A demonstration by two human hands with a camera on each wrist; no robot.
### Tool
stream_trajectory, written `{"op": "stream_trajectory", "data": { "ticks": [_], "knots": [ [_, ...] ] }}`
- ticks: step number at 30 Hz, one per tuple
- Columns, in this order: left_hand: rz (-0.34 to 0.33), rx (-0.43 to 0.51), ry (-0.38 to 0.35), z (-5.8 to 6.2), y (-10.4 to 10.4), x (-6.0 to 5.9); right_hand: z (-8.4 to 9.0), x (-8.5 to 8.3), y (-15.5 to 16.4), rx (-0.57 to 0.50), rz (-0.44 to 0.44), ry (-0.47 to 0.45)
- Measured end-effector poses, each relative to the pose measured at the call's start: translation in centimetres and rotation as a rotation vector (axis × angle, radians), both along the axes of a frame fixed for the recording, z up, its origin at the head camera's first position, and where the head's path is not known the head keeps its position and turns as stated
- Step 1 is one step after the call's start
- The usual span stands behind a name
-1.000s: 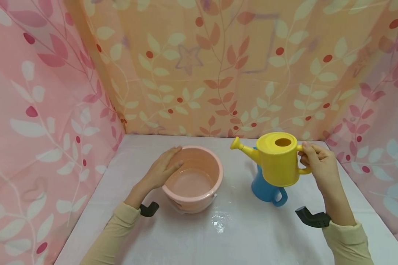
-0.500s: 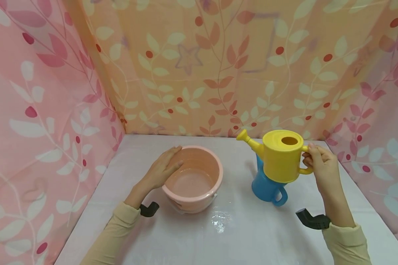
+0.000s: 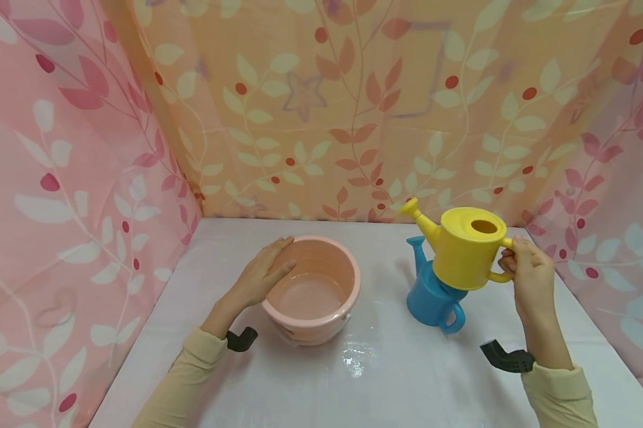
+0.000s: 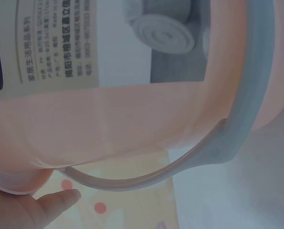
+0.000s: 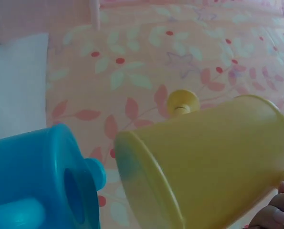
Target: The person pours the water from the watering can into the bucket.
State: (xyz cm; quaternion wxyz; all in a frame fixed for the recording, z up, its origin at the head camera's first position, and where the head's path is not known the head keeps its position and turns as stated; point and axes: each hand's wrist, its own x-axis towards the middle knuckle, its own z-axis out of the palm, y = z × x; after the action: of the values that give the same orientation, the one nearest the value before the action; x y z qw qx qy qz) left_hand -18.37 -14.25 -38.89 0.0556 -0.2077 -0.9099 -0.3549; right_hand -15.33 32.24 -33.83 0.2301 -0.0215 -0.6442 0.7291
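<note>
On the far left hangs a pink cloth (image 3: pixel 65 196) printed with leaves and berries. Next to it, a pale sleeve (image 3: pixel 185 374) and a black mount (image 3: pixel 242 339) lead to the left hand (image 3: pixel 258 274), which rests on the left rim of the pink bucket (image 3: pixel 329 264). Fingers are straight and not curled round anything. The bucket stands upright on the white worktop (image 3: pixel 396 386); the left wrist view records a printed label (image 4: pixel 151 47) on its outer wall and its handle (image 4: pixel 132 183) hanging outside. Behind is an orange cloth (image 3: pixel 311 77) of similar print. To the right of the bucket, well apart from it, the blue can (image 3: pixel 425 300) stands upright on the worktop, spout toward the back. Raised above it is the yellow can (image 3: pixel 463 252), spout to the left; the right wrist view shows a narrow gap between the two. At its right, the right hand (image 3: pixel 532 270) grips the handle of the yellow can, fingers curled round it. Another pink cloth (image 3: pixel 615 196) closes the right side.
</note>
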Motion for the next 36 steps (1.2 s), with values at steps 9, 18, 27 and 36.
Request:
{"op": "stream_trajectory", "data": {
  "ticks": [9,18,27,36],
  "knots": [
    [-0.005,0.001,0.000,0.1,0.0,0.0,-0.8,-0.5,0.3,-0.121,-0.129,0.019],
    [0.003,-0.001,-0.002,0.1,0.0,0.0,-2.0,-1.1,1.0,-0.155,-0.177,0.110],
    [0.004,0.006,-0.009,0.2,0.0,0.1,-3.4,-2.0,2.0,-0.293,-0.167,0.265],
    [0.005,-0.002,-0.013,0.2,0.0,0.1,-4.5,-2.1,2.8,-0.211,-0.171,0.241]
  ]
}}
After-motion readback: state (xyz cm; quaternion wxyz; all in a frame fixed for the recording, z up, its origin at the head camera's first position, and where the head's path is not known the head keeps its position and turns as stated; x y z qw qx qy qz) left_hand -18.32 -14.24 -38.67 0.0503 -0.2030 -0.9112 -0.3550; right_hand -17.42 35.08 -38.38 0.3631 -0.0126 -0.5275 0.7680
